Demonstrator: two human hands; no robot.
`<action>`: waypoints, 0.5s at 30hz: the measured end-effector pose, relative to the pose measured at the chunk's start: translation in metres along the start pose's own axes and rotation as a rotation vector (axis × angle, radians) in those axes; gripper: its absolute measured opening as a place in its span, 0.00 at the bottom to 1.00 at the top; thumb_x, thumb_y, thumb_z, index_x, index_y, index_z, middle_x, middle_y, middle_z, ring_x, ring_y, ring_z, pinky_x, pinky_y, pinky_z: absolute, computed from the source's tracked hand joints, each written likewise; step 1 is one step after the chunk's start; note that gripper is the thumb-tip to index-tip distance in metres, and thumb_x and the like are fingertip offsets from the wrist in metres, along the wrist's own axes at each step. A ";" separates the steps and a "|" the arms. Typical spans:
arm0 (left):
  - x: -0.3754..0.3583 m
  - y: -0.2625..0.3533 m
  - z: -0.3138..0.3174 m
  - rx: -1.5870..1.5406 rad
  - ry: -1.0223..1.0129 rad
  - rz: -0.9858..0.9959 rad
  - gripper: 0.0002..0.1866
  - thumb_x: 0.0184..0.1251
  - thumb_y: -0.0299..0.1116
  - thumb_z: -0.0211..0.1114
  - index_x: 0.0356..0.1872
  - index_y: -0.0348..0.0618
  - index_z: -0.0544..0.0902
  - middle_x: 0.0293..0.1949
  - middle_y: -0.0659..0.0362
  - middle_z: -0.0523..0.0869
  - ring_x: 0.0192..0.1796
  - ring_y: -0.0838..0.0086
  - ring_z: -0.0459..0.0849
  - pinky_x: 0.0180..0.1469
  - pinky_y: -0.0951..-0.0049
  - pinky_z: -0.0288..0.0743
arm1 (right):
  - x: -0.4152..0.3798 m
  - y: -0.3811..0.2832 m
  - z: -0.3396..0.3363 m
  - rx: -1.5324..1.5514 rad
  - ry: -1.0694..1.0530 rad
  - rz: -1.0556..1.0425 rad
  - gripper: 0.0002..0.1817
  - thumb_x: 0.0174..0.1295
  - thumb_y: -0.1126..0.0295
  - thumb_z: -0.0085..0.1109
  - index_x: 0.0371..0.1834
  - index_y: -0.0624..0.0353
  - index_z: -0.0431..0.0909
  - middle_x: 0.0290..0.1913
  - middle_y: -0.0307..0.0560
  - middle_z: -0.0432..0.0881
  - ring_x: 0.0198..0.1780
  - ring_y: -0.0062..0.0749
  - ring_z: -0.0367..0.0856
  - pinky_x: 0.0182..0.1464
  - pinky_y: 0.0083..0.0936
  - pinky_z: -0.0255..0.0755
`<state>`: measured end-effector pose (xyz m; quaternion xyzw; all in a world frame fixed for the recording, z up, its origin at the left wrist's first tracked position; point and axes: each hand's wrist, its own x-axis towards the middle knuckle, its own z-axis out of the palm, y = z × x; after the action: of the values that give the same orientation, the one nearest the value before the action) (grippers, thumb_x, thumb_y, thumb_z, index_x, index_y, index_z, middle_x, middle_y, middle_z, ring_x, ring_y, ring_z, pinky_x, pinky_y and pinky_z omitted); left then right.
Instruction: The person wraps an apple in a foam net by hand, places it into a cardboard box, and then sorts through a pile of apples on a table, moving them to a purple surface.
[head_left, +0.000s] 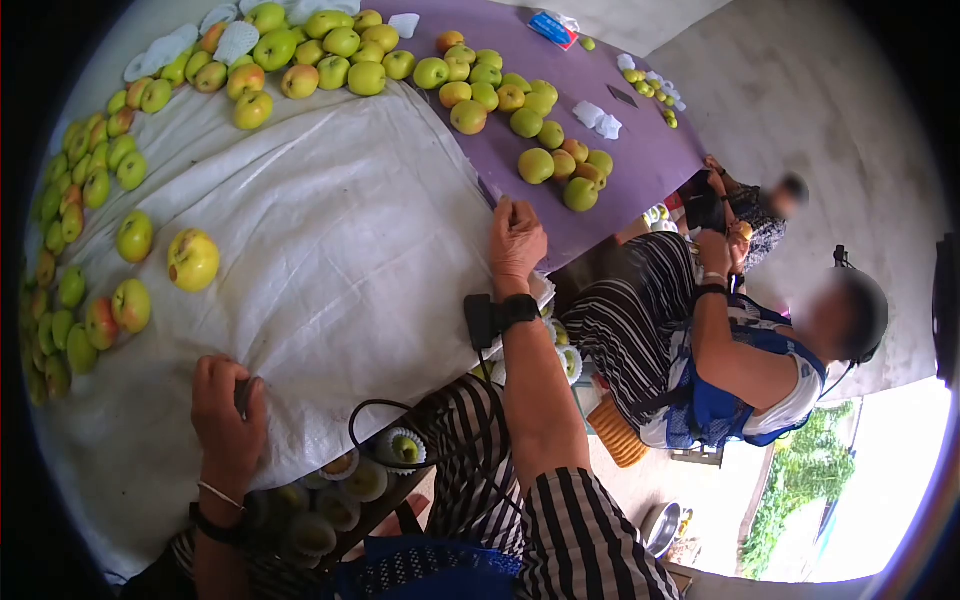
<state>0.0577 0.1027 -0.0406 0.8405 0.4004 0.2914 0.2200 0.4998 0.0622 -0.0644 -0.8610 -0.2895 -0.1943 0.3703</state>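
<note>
My left hand [228, 415] is closed around a small dark grey object [243, 396], mostly hidden by the fingers, low over the white sheet [330, 230]. My right hand [517, 240] has its fingers curled together where the sheet meets the purple cloth [600, 225]; I cannot tell what, if anything, is in them. Two yellow-green apples, one of them a loose apple [193, 260], lie on the sheet beyond my left hand. Closest to my right hand is a cluster of apples, including a green apple [580, 194], on the purple cloth.
Many more apples [275, 50] line the sheet's far and left edges. Below the near edge, fruit in white foam nets [403, 447] sits by my lap. A black cable [365, 440] loops from my right wrist. To the right sit a person in a blue vest [740, 370] and another person [760, 215].
</note>
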 end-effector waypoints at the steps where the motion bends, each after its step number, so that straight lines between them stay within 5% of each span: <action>1: 0.000 0.000 0.000 0.001 -0.002 0.002 0.11 0.61 0.25 0.69 0.41 0.40 0.75 0.44 0.47 0.77 0.48 0.47 0.80 0.50 0.52 0.76 | 0.000 0.000 0.000 -0.002 0.002 -0.002 0.19 0.68 0.53 0.60 0.26 0.55 0.78 0.24 0.55 0.82 0.30 0.60 0.84 0.33 0.48 0.76; 15: 0.000 -0.001 -0.001 0.002 -0.026 -0.017 0.12 0.62 0.25 0.69 0.41 0.40 0.75 0.45 0.47 0.77 0.47 0.49 0.80 0.49 0.55 0.77 | 0.000 -0.004 -0.002 -0.060 -0.020 0.010 0.19 0.69 0.54 0.60 0.26 0.57 0.78 0.23 0.56 0.82 0.30 0.62 0.84 0.33 0.49 0.75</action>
<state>0.0564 0.1031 -0.0407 0.8410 0.4049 0.2781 0.2267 0.4969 0.0628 -0.0603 -0.8752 -0.2829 -0.1922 0.3422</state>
